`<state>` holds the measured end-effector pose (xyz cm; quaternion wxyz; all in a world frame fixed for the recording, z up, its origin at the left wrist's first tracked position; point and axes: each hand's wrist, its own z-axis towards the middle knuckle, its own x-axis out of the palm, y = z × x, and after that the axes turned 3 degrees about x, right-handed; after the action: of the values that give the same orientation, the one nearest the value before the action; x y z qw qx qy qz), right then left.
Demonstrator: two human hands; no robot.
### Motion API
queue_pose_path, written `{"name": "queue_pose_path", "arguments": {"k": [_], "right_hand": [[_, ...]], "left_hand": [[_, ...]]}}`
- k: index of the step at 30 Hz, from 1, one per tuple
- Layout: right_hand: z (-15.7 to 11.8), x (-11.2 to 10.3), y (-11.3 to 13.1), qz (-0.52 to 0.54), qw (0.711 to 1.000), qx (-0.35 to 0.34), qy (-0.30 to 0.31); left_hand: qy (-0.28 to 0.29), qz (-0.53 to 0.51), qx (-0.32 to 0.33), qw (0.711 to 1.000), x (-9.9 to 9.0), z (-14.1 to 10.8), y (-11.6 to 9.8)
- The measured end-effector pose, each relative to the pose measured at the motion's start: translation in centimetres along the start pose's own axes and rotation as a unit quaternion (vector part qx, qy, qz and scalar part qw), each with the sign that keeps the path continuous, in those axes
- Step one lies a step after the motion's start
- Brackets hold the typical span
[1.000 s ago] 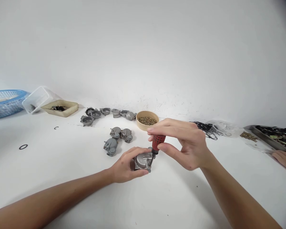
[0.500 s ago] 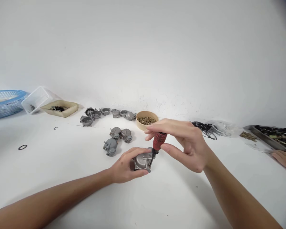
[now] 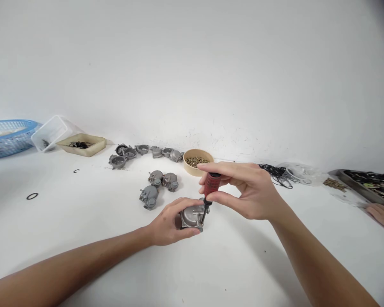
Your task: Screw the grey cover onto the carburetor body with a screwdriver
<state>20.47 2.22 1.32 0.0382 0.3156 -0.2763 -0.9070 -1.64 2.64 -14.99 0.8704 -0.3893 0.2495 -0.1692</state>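
Observation:
My left hand grips a grey metal casting and holds it down on the white table. My right hand is closed around the red handle of a small screwdriver. The screwdriver stands nearly upright, its tip down on the right side of the casting. Three more grey castings lie just behind my left hand. A round tan bowl of brass screws stands behind the screwdriver.
A row of open grey castings lies near the wall. At far left are a blue basket, a clear tub and a beige tray. Black rings lie loose. Another person's hand rests by a grey tray at right.
My right hand's fingers have shifted on the red handle, turning it in place. My left hand and the casting have stayed put.

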Motion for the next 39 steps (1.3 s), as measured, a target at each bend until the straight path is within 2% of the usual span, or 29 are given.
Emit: {"name": "queue_pose_path", "arguments": {"k": [3,9,16,21,23,28,34,39], "right_hand": [[0.1,-0.1,-0.3,-0.039,0.999,-0.015,-0.008],[0.0,-0.9,0.5,0.026,0.997,-0.008,0.067],[0.0,-1.0,-0.2,-0.062,0.998,0.010,0.022],[-0.2,-1.1,0.1,0.014,0.997,0.024,0.069],[-0.2,-1.1,0.1,0.030,0.997,0.034,0.065],[-0.1,-1.0,-0.5,-0.033,0.999,0.025,0.017],[-0.1,-1.0,0.0,0.001,0.997,0.018,0.070],[0.1,-1.0,-0.2,-0.007,0.999,-0.012,0.038]], "left_hand": [[0.000,-0.002,-0.004,1.000,0.0,0.1,0.0],[0.005,0.002,-0.010,1.000,-0.1,0.2,-0.2],[0.007,-0.007,-0.017,1.000,0.0,0.1,-0.5],[0.009,-0.002,-0.025,1.000,-0.1,0.2,-0.3],[0.010,-0.003,-0.025,1.000,-0.1,0.2,-0.3],[0.010,-0.006,-0.029,1.000,-0.1,0.2,-0.4],[0.004,-0.001,-0.016,1.000,0.0,0.1,-0.2],[0.011,-0.002,-0.020,1.000,-0.1,0.3,-0.5]]}}
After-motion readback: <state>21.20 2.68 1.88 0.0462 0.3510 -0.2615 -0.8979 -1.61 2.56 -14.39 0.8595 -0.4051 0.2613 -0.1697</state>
